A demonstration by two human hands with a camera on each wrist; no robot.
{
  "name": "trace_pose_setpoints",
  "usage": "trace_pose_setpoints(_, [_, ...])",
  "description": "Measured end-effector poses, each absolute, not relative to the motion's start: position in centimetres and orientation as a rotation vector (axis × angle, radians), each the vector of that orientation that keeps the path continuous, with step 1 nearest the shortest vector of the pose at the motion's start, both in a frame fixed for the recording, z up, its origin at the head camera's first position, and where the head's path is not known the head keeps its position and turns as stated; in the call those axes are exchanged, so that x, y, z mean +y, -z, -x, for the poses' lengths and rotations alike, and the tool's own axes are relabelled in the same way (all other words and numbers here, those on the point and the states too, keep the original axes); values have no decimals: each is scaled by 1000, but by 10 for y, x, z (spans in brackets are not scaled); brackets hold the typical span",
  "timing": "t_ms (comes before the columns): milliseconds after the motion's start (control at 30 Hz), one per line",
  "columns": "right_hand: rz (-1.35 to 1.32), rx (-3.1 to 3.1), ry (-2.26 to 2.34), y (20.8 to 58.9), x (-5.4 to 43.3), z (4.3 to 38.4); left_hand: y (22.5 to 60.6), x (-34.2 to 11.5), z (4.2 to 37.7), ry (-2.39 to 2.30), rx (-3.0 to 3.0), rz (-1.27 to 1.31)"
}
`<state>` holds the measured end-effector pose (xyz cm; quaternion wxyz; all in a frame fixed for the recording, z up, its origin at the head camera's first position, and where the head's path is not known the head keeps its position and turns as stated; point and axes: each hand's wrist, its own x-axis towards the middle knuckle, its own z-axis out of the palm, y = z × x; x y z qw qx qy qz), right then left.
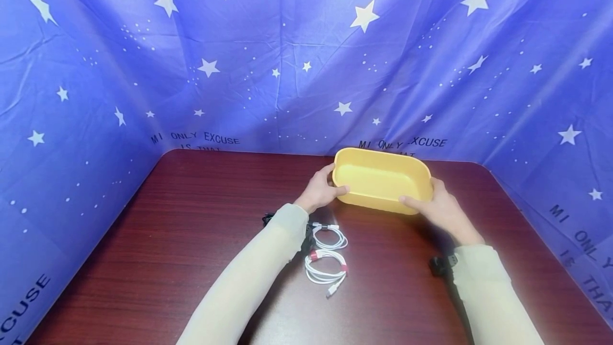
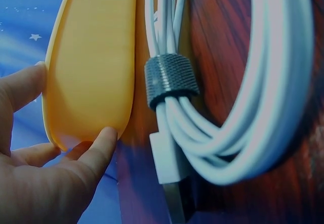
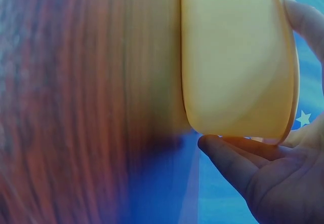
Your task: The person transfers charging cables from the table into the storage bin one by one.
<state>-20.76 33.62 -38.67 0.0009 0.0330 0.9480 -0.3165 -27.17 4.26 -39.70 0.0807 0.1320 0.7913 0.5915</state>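
Yellow and smooth, a long box (image 1: 375, 179) with rounded corners is held between two hands at the far part of the table, right of its middle. Its open top faces up; whether its bottom touches the table, one cannot tell. The left hand (image 1: 319, 189) grips the left end, with the thumb on the near rim. The right hand (image 1: 444, 207) grips the right end in a similar manner, its thumb also lying at the near rim.

Nearer to the person, two white cables lie coiled on the table. The farther cable (image 1: 330, 248) is bound by a dark band (image 2: 171, 79), which shows rough texture in the left wrist view. The nearer cable (image 1: 324, 281) has red bands (image 1: 344, 268), and one white end points toward the person. Beside the left sleeve (image 1: 254, 270) something black is partly hidden. Under all this is the dark red wooden table (image 1: 191, 238), and around it hangs a blue curtain (image 1: 268, 25) with white stars and black letters.
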Motion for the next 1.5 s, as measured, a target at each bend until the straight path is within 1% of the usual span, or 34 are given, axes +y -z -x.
trace_pose_setpoints(500, [-86,2986,1019,387,334,207,393,39,270,-1750,2377,-393])
trace_pose_setpoints(1500, [-78,2972,1032,389,326,210,395,28,270,-1801,2325,-356])
